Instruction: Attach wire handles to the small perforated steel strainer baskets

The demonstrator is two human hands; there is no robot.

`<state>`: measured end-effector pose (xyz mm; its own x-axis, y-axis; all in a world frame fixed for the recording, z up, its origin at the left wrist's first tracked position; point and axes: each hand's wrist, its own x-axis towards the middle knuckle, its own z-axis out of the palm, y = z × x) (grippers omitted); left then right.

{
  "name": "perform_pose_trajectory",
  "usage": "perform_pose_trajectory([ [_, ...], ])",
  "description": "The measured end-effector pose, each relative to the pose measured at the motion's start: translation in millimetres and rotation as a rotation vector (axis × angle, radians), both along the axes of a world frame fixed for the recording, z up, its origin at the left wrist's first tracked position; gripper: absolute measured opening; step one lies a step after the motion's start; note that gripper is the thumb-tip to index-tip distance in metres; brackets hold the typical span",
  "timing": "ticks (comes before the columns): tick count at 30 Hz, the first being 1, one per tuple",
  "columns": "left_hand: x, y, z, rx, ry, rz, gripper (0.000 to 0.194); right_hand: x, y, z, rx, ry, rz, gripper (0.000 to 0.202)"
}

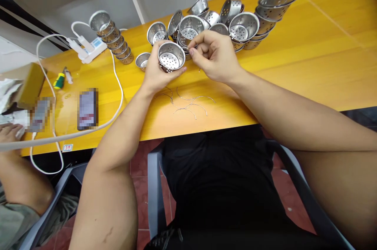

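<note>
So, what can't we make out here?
All in the head view:
What the right hand pinches: too small to tell.
Some fingers of the left hand: hidden behind the held metal cup.
Phone screen: blurred.
Other person's arm: partly cut off by the left edge.

Two tall cup stacks (113, 41) (271, 12), one screwdriver (59, 81), three hands (155, 70) (217, 56) (8, 132)

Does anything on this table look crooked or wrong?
One perforated metal cup at the back sits tipped against its neighbours, while others stand upright. The tall cup stack on the right seems to lean. No spill shows.
</note>
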<state>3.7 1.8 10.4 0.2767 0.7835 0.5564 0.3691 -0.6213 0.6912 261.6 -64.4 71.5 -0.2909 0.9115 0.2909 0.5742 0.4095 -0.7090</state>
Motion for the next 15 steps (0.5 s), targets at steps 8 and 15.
perform_pose_trajectory([
  [8,21,-22,13.4,-0.113,-0.017,-0.101,0.126,-3,2,-2.8,0.005,-0.070,-0.055,0.067],
  [15,22,-21,11.4,-0.065,-0.011,-0.108,0.120,-3,1,-0.6,0.029,-0.131,-0.039,0.067],
])
